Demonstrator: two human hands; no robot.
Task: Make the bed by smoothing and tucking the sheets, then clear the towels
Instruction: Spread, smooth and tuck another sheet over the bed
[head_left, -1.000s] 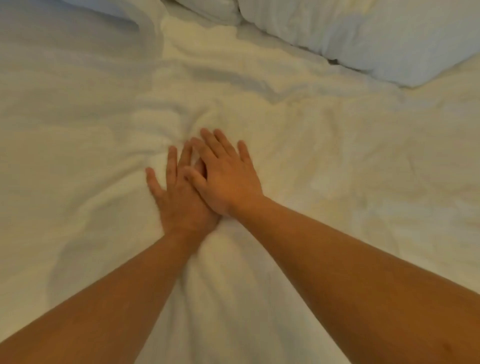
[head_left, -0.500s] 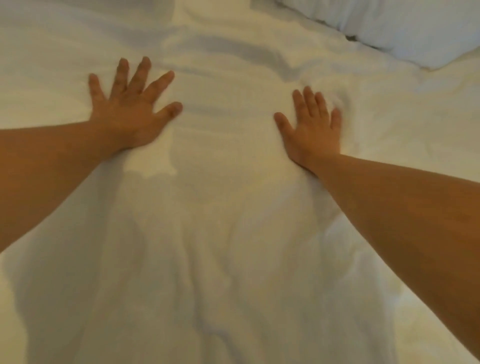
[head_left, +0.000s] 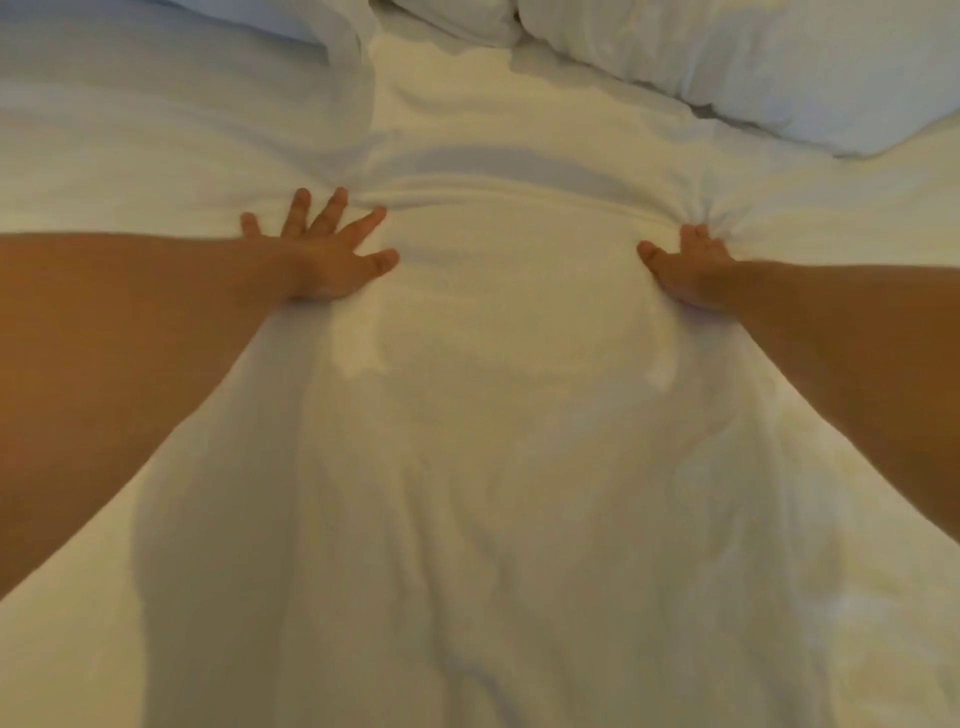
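Note:
A white bed sheet (head_left: 498, 415) fills the whole view. My left hand (head_left: 327, 254) presses flat on it at centre left, fingers spread and straight. My right hand (head_left: 691, 270) presses on the sheet at centre right, its fingertips sunk into a bunch of gathered folds. A raised crease runs across the sheet between the two hands. No towels are in view.
A white pillow (head_left: 779, 73) lies at the top right. Bunched white bedding (head_left: 182, 31) sits at the top left, and another rumpled white bundle (head_left: 452, 21) sits at the top centre.
Both hands started stacked together at the middle, then slid apart to the sides and pushed farther up the sheet, gathering a crease ahead of the fingers.

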